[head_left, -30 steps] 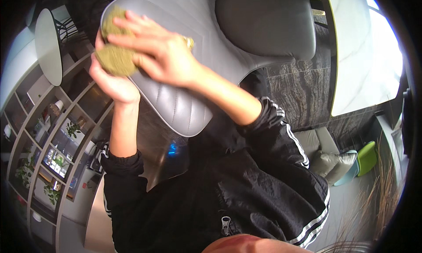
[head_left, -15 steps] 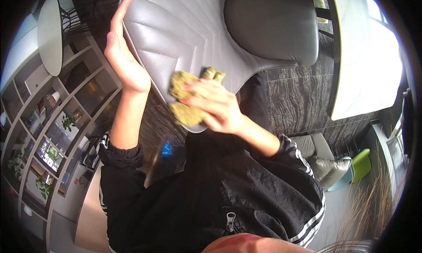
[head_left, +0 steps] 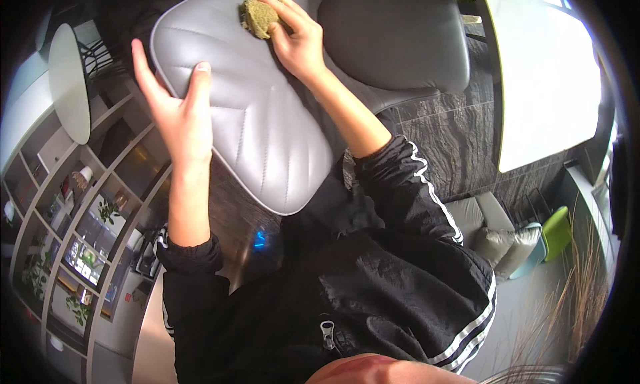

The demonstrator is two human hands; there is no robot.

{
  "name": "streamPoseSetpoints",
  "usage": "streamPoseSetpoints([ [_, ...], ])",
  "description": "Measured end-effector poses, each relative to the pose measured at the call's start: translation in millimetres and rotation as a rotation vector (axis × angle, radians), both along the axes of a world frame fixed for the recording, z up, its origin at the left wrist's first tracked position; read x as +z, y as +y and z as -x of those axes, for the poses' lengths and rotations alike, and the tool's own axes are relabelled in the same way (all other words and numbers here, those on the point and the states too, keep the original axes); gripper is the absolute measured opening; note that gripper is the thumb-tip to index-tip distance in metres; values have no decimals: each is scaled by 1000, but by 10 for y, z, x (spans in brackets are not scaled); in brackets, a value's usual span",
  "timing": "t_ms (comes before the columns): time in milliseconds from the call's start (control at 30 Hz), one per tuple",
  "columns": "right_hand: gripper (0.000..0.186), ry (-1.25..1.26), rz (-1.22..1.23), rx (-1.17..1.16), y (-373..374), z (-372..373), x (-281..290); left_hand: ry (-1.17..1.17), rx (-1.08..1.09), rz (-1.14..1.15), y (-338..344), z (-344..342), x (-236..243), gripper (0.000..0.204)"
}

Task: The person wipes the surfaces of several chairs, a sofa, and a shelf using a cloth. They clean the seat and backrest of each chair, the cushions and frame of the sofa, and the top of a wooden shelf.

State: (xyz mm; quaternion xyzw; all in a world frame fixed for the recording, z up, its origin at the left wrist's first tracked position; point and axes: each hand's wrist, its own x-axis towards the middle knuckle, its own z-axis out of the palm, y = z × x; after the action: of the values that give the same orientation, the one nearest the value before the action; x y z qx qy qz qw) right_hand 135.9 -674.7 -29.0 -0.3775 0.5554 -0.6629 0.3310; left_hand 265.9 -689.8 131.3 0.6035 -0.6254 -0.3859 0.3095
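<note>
My right hand (head_left: pixel 300 41) is closed on a bunched olive-green cloth (head_left: pixel 260 16), pressed on the upper part of a grey quilted leather chair panel (head_left: pixel 267 137) with chevron stitching. My left hand (head_left: pixel 170 111) is open at the panel's left edge, thumb and fingers apart, with nothing held. Right of the cloth and my hand is the chair's darker rounded cushion (head_left: pixel 393 31).
A white marble-look tabletop (head_left: pixel 547 97) stands at the right, with a grey sofa (head_left: pixel 467 214) and a green chair (head_left: pixel 555 234) below it. At left are a shelving unit with plants (head_left: pixel 100 184) and a pale oval table (head_left: pixel 70 91). Dark veined tiles (head_left: pixel 447 144) cover the floor.
My right hand has moved with the cloth from the panel's lower part up to its top. My left hand came off the cloth earlier and now sits spread at the left edge.
</note>
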Motion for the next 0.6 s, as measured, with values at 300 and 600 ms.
streamPoseSetpoints([
  [300,47,79,-764,316,1274,392,-1256,239,232,-417,667,-192,-37,73],
  [600,55,145,-766,403,1458,114,-1142,143,310,-291,813,-455,54,46],
])
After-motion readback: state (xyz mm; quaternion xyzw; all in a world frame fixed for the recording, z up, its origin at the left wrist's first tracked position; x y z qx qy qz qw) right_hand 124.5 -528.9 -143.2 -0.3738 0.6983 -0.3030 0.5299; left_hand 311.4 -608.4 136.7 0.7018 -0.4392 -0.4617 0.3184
